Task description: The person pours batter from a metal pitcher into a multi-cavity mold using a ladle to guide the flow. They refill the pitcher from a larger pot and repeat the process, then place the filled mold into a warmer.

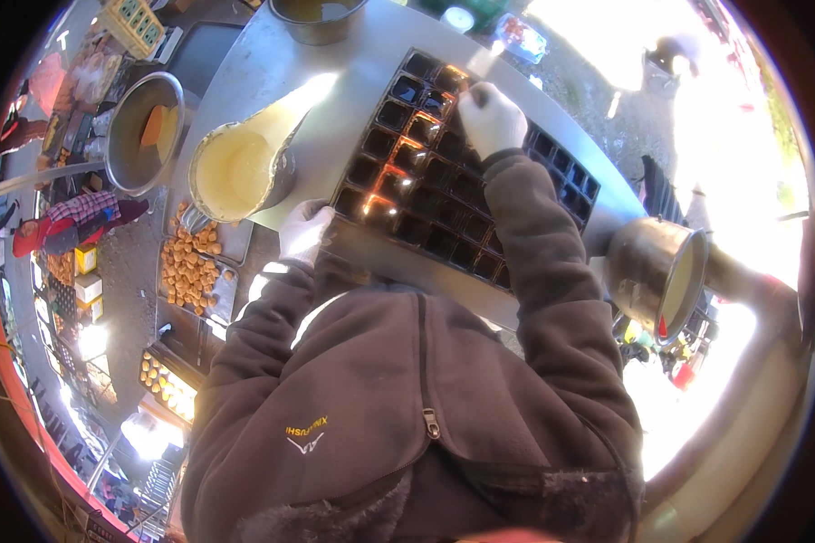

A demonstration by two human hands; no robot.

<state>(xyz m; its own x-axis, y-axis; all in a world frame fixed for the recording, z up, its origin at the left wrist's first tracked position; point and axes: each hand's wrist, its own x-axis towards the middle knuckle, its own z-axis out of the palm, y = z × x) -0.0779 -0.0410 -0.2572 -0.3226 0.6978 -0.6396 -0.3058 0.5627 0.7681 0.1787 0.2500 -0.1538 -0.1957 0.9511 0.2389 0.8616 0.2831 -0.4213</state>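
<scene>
Our dark cup tray (439, 172) lies on the desk (353, 90), its cups (392, 116) looking unfilled.
The work seems early: pale liquid (233, 172) stands in the jug (281, 176) at left, none showing in the tray. Its long axis slants far left to near right. Our left hand (305, 230) curls at the near left corner, our right hand (492, 119), mostly closed, is over the far side; we cannot tell whether either grips anything.

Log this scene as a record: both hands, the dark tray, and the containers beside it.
Left hand: white-gloved, at the near left corner of the dark tray; grip unclear
Right hand: white-gloved, at the tray's far side; grip unclear
Dark tray: rows of square cups, on a metal table
Left of tray: jug with pale liquid
Right of tray: metal pot
</scene>
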